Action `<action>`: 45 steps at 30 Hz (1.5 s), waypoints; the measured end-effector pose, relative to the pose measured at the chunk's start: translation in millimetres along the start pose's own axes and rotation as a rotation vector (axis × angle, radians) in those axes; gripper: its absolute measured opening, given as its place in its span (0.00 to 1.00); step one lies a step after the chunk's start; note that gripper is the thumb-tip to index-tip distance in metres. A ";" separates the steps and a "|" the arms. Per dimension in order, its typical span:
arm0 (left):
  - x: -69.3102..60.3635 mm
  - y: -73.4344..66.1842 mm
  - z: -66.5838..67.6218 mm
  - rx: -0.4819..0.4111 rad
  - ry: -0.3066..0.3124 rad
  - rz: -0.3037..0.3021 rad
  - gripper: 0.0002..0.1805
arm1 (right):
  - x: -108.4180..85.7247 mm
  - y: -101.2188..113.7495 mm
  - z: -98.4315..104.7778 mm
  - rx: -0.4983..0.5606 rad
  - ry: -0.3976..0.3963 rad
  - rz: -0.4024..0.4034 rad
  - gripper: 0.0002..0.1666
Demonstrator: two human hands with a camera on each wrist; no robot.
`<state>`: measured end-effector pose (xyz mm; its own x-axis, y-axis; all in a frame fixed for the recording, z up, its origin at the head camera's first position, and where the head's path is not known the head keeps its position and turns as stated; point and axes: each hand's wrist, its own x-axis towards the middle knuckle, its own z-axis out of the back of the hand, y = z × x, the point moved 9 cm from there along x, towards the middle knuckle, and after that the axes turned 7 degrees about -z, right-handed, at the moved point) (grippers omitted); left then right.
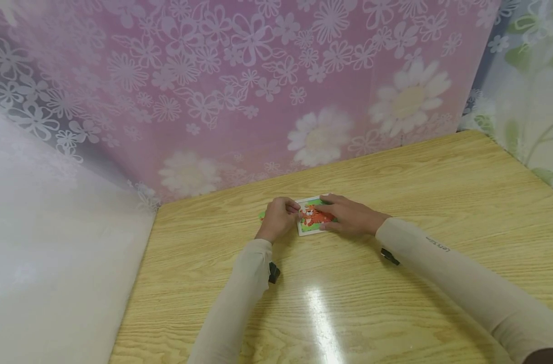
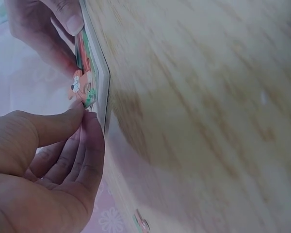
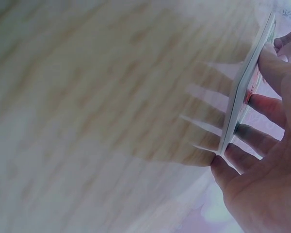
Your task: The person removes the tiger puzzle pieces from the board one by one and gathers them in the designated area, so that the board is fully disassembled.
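A small picture puzzle (image 1: 309, 217) with an orange tiger on green lies in a white-rimmed tray (image 1: 309, 232) on the table. At its left side, my left hand (image 1: 278, 217) pinches a puzzle piece (image 2: 90, 97) between thumb and index finger; the piece shows orange and green and is partly hidden by the fingertips. My right hand (image 1: 351, 215) rests across the puzzle's right part with fingers spread. In the right wrist view, several of its fingertips (image 3: 259, 104) touch the picture and the tray's edge, covering part of the tiger.
A loose green piece (image 1: 261, 216) lies left of the tray, mostly behind the left hand; the left wrist view also shows a small loose piece (image 2: 141, 222) on the wooden table (image 1: 203, 263). Flowered cloth (image 1: 258, 101) hangs behind the table and at both sides.
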<state>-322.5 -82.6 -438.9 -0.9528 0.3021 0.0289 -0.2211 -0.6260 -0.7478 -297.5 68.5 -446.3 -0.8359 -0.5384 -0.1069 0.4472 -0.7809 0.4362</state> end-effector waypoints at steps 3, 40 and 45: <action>-0.3 -0.7 0.8 -0.003 -0.013 -0.005 0.03 | 0.2 -0.2 -0.3 0.000 -0.001 -0.001 0.39; -18.3 20.1 27.8 -0.184 -0.128 0.020 0.04 | 0.6 -0.1 -0.9 -0.013 0.000 0.011 0.39; -25.0 29.2 37.1 -0.197 -0.137 0.030 0.04 | -1.3 0.7 -0.3 -0.003 0.004 0.010 0.39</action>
<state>-312.8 -135.1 -436.8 -0.9806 0.1766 0.0849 -0.1607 -0.4767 -0.8643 -296.1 68.6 -446.1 -0.8299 -0.5477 -0.1064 0.4566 -0.7762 0.4347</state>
